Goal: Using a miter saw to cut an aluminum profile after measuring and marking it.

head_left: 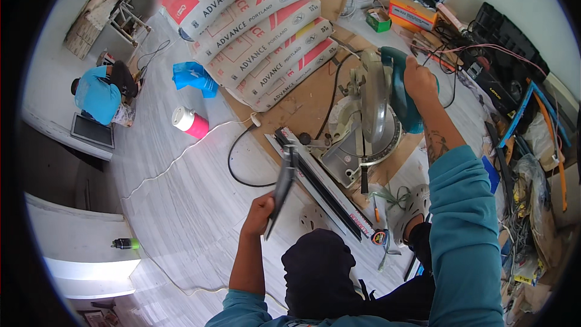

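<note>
My left hand is closed around the lower end of a dark grey metal profile, which stands tilted up from the fist. My right hand grips the teal handle of a miter saw, its fingers wrapped over the top. The saw sits on a brown cardboard sheet, its clear guard over the blade. Between the saw and my left hand lie long black and white profiles. A tape measure rests at their near end, close to my shoe.
Stacked cement sacks rise beyond the saw. A pink jug and blue bag stand left. Cords cross the floor. Boxes, a hacksaw and scraps crowd the right. A person in blue crouches far left.
</note>
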`<state>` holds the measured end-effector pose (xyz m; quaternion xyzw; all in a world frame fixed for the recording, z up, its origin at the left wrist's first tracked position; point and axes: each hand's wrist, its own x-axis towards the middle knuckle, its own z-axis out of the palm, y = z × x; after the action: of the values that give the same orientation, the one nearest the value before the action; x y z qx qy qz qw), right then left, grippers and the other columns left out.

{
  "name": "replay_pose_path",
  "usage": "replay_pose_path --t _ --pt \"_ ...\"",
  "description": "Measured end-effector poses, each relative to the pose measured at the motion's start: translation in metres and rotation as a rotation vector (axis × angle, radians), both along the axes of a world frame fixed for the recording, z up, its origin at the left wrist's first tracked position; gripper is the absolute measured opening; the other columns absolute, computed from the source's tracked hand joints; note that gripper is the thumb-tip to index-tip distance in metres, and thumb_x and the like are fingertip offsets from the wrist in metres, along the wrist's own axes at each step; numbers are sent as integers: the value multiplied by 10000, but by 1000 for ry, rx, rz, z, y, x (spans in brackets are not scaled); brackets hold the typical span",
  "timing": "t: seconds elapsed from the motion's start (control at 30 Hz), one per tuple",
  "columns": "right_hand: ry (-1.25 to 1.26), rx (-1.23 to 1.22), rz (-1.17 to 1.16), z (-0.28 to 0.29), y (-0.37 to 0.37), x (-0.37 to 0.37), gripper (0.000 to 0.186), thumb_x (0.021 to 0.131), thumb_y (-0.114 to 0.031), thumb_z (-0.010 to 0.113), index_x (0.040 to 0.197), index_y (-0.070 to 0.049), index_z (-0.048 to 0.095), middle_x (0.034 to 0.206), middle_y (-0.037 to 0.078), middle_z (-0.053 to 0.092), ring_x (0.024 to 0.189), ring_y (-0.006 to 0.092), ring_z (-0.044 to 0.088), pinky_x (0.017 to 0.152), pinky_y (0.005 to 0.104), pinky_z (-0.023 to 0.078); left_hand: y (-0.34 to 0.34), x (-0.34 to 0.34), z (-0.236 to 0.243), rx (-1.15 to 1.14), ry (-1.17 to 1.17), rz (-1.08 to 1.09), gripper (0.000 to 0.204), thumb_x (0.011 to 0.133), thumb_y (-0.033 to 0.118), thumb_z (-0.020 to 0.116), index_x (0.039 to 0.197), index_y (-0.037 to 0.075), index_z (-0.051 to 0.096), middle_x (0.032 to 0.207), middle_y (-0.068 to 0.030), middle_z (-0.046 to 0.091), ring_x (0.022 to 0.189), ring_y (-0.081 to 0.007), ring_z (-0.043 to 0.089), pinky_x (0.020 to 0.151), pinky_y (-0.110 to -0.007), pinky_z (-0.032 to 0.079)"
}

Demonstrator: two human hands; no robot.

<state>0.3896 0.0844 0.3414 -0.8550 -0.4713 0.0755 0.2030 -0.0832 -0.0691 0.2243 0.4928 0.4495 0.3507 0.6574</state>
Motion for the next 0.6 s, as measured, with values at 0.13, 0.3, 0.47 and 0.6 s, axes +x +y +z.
replay_pose_path --t 0.13,0.3,0.47,0.6 --pt "-111 -22 122 5 9 -20 485 1015 -373 249 1204 -22 525 1092 304 626 1045 432 615 920 543 461 4 -19 41 337 -138 167 937 784 579 710 1424 45 281 769 23 442 708 -80 412 665 -259 368" --pt "-18 131 15 -27 -4 19 652 1015 -480 244 1068 23 655 1048 335 633 1071 480 588 946 535 432 10 -24 39 422 -595 550 341 938 387 568 1121 134 433 892 -54 485 829 -179 507 825 -400 483" --pt "164 203 -61 -19 -4 13 716 990 -563 287 1051 33 681 1078 322 632 1117 455 575 948 498 425 -9 -38 -93 -36 -582 1240 494 967 531 491 1159 78 531 1109 -74 506 1038 -238 501 935 -497 459" --pt "-30 325 132 -17 -1 16 692 1007 -510 250 1005 35 677 1057 330 631 1121 461 564 966 513 411 -35 -6 -185 -520 -746 1283 594 968 527 490 1341 66 451 1336 -126 486 1242 -314 461 1075 -535 378"
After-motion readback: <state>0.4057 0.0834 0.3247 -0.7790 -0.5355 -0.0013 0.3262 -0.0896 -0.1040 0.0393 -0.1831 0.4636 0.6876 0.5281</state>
